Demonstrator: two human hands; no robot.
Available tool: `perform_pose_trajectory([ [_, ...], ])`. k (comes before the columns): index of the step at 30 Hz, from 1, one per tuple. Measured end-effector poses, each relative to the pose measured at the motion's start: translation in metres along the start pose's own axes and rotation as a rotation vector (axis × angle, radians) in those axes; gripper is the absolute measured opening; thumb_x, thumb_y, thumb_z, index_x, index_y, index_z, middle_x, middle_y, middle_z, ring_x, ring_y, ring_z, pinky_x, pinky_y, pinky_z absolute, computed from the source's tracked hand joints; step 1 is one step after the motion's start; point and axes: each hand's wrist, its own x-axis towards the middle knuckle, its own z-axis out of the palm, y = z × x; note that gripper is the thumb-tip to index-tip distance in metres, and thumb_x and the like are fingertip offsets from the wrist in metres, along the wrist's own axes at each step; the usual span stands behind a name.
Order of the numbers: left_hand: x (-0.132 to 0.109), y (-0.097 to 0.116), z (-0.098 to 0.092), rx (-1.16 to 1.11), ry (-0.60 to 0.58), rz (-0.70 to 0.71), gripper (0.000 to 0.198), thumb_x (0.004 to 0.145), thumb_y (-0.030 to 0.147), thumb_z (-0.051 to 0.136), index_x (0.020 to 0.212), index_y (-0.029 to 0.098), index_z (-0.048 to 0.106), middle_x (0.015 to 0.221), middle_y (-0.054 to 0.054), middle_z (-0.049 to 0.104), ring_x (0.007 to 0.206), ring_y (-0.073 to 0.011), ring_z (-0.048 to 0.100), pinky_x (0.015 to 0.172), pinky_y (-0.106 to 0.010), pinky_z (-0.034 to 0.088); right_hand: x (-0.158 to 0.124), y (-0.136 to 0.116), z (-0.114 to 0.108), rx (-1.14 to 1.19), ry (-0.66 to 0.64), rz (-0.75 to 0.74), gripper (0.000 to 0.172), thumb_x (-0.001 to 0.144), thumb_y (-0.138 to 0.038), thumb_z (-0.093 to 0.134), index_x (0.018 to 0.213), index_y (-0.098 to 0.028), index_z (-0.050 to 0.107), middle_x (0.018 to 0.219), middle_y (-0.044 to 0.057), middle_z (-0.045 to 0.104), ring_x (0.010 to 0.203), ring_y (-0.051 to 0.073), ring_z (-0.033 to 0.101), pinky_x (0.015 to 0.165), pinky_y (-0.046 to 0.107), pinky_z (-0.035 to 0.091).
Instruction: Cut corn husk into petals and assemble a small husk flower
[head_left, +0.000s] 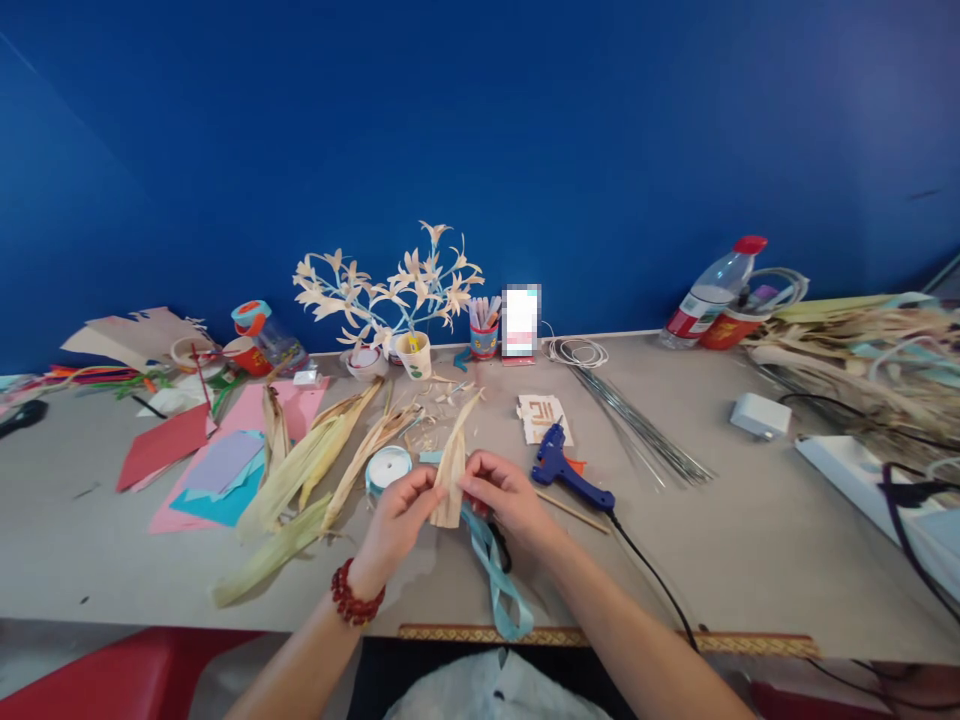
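Note:
A pale strip of dried corn husk (451,470) is held upright between my two hands over the table. My left hand (403,515) pinches its left edge between thumb and fingers. On the opposite edge, my right hand (510,492) grips it the same way. Light blue ribbon (496,575) lies looped below the husk, near my right wrist. A ribbon spool (388,466) sits just beyond my left hand. To the right of my right hand rests a blue hot glue gun (559,465). More corn husks (300,475) lie to the left.
Husk flowers (412,285) stand in a white cup (415,356) at the back. Metal wires (645,430) lie right of centre. A power strip (862,490), a bottle (709,300) and a husk pile (840,350) are at right. Coloured paper (225,465) lies left.

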Motion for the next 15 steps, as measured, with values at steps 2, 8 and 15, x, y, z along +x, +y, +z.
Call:
perform_pose_trajectory([
  [2,0.0006,-0.0004,0.0007,-0.005,0.018,0.002,0.021,0.086,0.038,0.056,0.081,0.018,0.061,0.072,-0.001,0.057,0.067,-0.0137,0.050,0.062,-0.023,0.042,0.0000,-0.0007,0.0008,0.005,-0.017,-0.005,0.028,0.077,-0.041,0.071,0.070,-0.020,0.054,0.057,-0.006,0.049,0.047,0.007,0.040,0.047,0.020,0.030],
  [8,0.0074,0.0024,0.0048,-0.082,0.003,-0.014,0.024,0.082,0.041,0.061,0.082,0.018,0.059,0.073,0.000,0.057,0.065,-0.0127,0.050,0.059,-0.023,0.041,-0.0001,0.0004,0.0015,-0.002,-0.049,-0.017,0.026,0.078,-0.039,0.069,0.072,-0.020,0.054,0.058,-0.006,0.048,0.048,0.007,0.041,0.047,0.020,0.030],
  [15,0.0080,-0.0001,0.0044,-0.056,0.026,0.004,0.023,0.085,0.041,0.060,0.084,0.017,0.059,0.071,0.001,0.056,0.062,-0.0115,0.050,0.057,-0.022,0.041,-0.0014,-0.0046,0.0035,-0.078,-0.026,-0.049,0.026,0.074,-0.037,0.069,0.068,-0.019,0.052,0.055,-0.007,0.043,0.048,0.008,0.036,0.046,0.020,0.026],
])
